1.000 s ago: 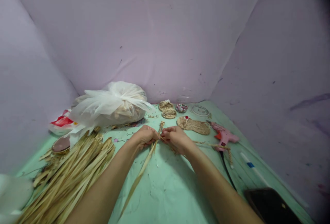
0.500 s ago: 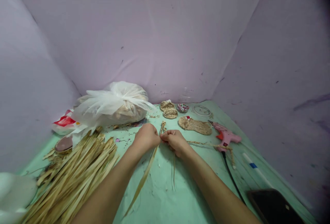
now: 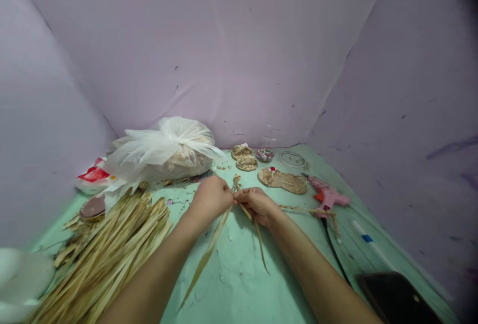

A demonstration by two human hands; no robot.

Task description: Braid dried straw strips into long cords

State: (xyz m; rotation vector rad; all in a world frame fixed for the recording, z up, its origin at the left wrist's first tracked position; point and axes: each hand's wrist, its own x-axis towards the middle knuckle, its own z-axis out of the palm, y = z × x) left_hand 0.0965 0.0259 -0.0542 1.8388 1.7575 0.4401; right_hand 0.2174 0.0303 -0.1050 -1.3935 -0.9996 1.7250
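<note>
My left hand point(image 3: 212, 197) and my right hand point(image 3: 257, 204) meet over the middle of the green table, both closed on dried leaf strips. One long flat strip point(image 3: 207, 259) hangs from my left fingers toward the table's near side. From my right fingers a narrower strip point(image 3: 260, 244) trails down. Just beyond the fingertips shows a short twisted or braided end point(image 3: 236, 181) of the same fibre. A thin twisted cord point(image 3: 298, 208) runs on the right from behind my right hand to the glue gun. The exact grip between the fingertips is hidden.
A heap of dried strips point(image 3: 108, 259) lies left, below a tied plastic bag point(image 3: 168, 150). Woven sole shapes point(image 3: 287, 182), a cup of beads point(image 3: 265, 155) and a clear lid point(image 3: 293, 159) stand behind. At right are a pink glue gun point(image 3: 326, 197), a pen point(image 3: 373, 244) and a phone point(image 3: 399, 294).
The narrow strip at my right hand has swung out to the right and shows more of its length. My right hand has shifted slightly; the left stays nearly in place.
</note>
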